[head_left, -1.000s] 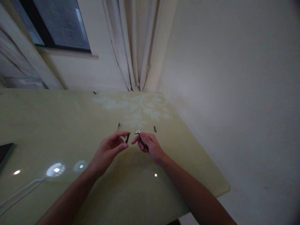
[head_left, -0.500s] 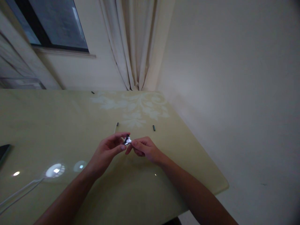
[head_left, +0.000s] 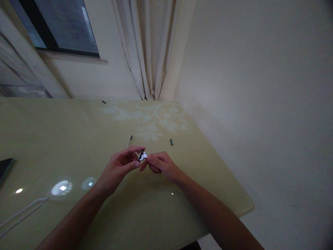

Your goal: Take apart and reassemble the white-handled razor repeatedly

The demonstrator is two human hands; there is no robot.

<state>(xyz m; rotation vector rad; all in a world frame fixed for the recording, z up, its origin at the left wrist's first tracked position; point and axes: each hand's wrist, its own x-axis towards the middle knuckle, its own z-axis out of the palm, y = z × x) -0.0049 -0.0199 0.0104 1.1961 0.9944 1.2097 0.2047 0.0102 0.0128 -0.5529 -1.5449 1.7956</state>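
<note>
Over the middle of the table, my left hand point(head_left: 120, 167) pinches a small dark piece point(head_left: 141, 155) between thumb and fingertips. A shiny silvery part point(head_left: 144, 157) lies against the dark piece, and its right end is between the thumb and fingers of my right hand point(head_left: 162, 165). The two hands are close together, joined by this small object. Just beyond my left hand lies a thin white stick with a dark tip point(head_left: 130, 138). A small dark rectangular piece point(head_left: 171, 142) rests on the table beyond my right hand.
The pale green glossy table point(head_left: 208, 180) has its right edge along a white wall. Another small dark piece point(head_left: 103, 102) lies near the far edge. At the left are a dark flat device point(head_left: 5, 166) and white cables point(head_left: 23, 210). A curtain point(head_left: 148, 45) hangs behind.
</note>
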